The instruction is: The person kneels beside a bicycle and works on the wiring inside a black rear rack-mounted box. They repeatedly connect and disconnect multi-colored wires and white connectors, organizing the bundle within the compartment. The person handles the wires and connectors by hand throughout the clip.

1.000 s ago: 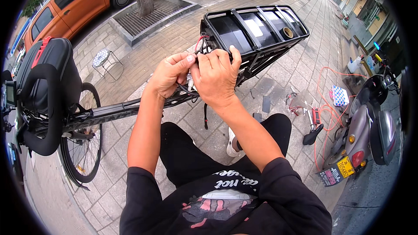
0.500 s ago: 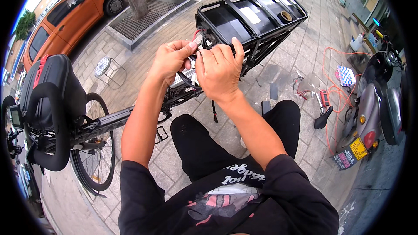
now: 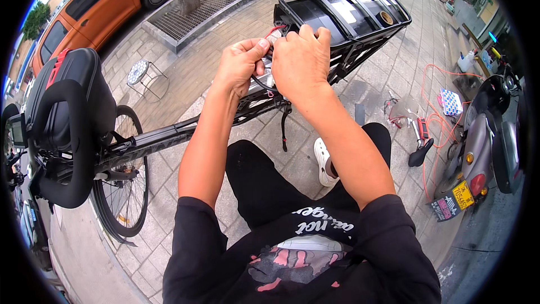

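Wiring in thin black strands [image 3: 263, 84] is looping between the person's two hands, just beside the near end of a black metal rear rack [image 3: 333, 14] on a long black bicycle frame [image 3: 157, 137]. The left hand [image 3: 239, 66] is pinching the wiring between thumb and forefinger, while the right hand [image 3: 302, 63] is curling over it, its fingertips hiding from view, so I cannot tell whether it is gripping anything. A short red wire [image 3: 277, 28] is showing just past the fingers, and a brown ring-shaped roll [image 3: 385, 18] is resting toward the rack's far end. A white shoe [image 3: 323, 163] is standing on the grey paving [image 3: 416, 191]. Leftward, a black hard-shell case with a red strap [image 3: 79, 87] is sitting above a black spoked wheel [image 3: 121, 191]; a round stool with a patterned top [image 3: 138, 72] and an orange car [image 3: 101, 11] are standing beyond. Rightward, a thin orange hose [image 3: 433, 118] is winding near a black saddle [image 3: 421, 155] and a grey scooter [image 3: 478, 152].
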Available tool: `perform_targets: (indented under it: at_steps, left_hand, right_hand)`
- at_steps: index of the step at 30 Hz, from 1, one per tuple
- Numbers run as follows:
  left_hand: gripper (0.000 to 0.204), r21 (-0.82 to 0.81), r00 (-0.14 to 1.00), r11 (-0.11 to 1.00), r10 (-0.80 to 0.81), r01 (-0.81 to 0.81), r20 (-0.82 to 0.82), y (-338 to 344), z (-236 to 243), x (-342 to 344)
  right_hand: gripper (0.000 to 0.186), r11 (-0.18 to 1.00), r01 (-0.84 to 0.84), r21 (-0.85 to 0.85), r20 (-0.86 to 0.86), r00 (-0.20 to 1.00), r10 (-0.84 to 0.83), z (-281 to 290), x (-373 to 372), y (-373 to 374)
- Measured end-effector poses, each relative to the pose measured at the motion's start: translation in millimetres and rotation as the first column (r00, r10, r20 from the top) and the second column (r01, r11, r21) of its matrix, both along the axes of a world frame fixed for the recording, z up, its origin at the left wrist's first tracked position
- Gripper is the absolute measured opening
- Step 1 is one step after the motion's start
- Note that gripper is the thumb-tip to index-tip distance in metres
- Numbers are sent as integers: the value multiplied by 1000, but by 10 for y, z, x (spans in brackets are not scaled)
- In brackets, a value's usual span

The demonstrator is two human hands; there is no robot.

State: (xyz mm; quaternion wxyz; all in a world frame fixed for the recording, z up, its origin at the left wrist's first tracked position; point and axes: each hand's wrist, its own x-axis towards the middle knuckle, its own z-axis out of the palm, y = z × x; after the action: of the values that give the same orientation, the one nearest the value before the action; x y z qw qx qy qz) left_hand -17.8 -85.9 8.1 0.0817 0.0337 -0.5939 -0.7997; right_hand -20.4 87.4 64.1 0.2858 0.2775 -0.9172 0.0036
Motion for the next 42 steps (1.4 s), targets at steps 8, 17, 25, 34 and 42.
perform_targets:
  at_steps: [8, 17, 25, 34, 42]
  left_hand:
    - [25, -87, 999, 996, -29, 33, 40, -144, 3, -20]
    - [28, -118, 998, 993, 16, -9, 62, 18, 135, 20]
    - [28, -143, 999, 989, 33, -37, -33, -18, 73, -19]
    - [29, -307, 993, 952, -25, -11, -111, -42, 108, -89]
    - [29, -472, 999, 882, 10, 13, 48, -79, 336, -113]
  right_hand:
    - [17, 996, -75, 57, -34, 996, 77, 7, -210, 2]
    - [22, 952, -282, -117, -268, 932, 244, -424, 69, 361]
    - [45, 935, -82, -345, 342, 917, 207, -167, 293, 324]
    - [40, 881, -50, -471, 450, 845, 289, -141, 45, 321]
    - [29, 749, -69, -659, 335, 864, 375, -335, 25, 300]
